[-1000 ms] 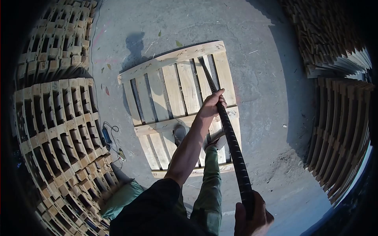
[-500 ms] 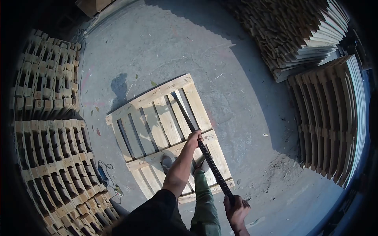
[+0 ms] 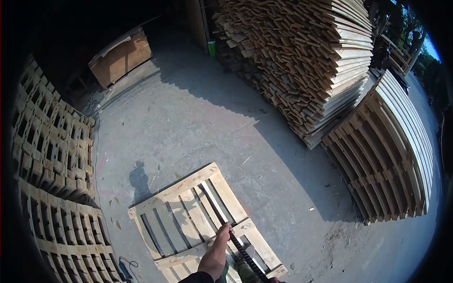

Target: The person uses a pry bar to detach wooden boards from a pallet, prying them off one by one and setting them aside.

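A long dark ribbed bar (image 3: 243, 253) slants across a wooden pallet (image 3: 177, 192) that lies on the concrete. My left hand (image 3: 225, 231) is closed around the bar near its middle, above the pallet's centre board. At the bottom edge of the view, only the top of my right hand (image 3: 275, 280) shows, at the bar's near end. The bar's far end reaches a gap between slats near the pallet's far board; its exact contact is hard to see. My feet are by the near half of the pallet, a shoe (image 3: 248, 250) showing beside the bar.
Stacked pallets (image 3: 59, 141) line the left side, with a cable along the floor by them. At the right stand a high pile of boards (image 3: 292, 61) and another pallet stack (image 3: 382, 160). A wooden box (image 3: 121, 56) and a green container (image 3: 212, 47) are farther back.
The view has tilted upward, so the pallet and hands sit lower in it and more of the background shows. Both hands stay on the bar, the right one now mostly cut off.
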`<act>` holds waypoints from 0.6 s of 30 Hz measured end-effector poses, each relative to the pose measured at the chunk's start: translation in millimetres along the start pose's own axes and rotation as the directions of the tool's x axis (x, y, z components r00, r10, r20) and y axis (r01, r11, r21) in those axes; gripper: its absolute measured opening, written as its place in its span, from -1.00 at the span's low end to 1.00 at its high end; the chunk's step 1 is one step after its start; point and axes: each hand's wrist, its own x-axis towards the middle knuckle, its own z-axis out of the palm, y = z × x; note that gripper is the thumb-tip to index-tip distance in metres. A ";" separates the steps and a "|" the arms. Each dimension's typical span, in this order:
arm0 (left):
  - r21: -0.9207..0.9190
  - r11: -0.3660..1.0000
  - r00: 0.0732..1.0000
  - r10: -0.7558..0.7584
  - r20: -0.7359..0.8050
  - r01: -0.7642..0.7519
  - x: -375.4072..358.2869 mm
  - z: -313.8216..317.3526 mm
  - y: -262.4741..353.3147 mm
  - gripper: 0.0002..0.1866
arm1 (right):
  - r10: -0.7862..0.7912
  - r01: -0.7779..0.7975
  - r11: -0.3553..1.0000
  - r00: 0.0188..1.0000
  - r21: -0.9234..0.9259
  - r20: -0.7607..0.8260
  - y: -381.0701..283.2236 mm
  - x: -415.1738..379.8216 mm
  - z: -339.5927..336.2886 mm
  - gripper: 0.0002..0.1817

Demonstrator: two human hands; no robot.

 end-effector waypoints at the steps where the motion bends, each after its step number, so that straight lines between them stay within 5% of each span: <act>1: 0.011 1.000 1.000 0.023 -0.014 -0.023 3.0 4.2 -1.6 -0.73 | -0.010 0.010 1.000 1.000 0.008 0.015 -1.1 3.6 -2.9 -0.59; 7: -0.122 0.992 0.999 0.040 -0.004 -0.040 18.8 -4.7 -5.8 -0.81 | -0.080 0.081 0.997 0.986 -0.002 0.150 -5.7 23.8 -14.8 -0.55; 11: -0.036 0.999 0.999 -0.007 0.051 0.009 0.1 -5.7 5.2 -0.83 | -0.053 0.090 0.992 0.934 -0.091 0.353 -19.6 29.0 -24.0 -0.42; 18: -0.433 0.891 0.951 0.003 0.308 0.137 15.4 -15.8 15.9 -0.72 | 0.051 -0.027 0.997 0.933 -0.070 0.356 -64.1 44.0 -21.6 -0.56</act>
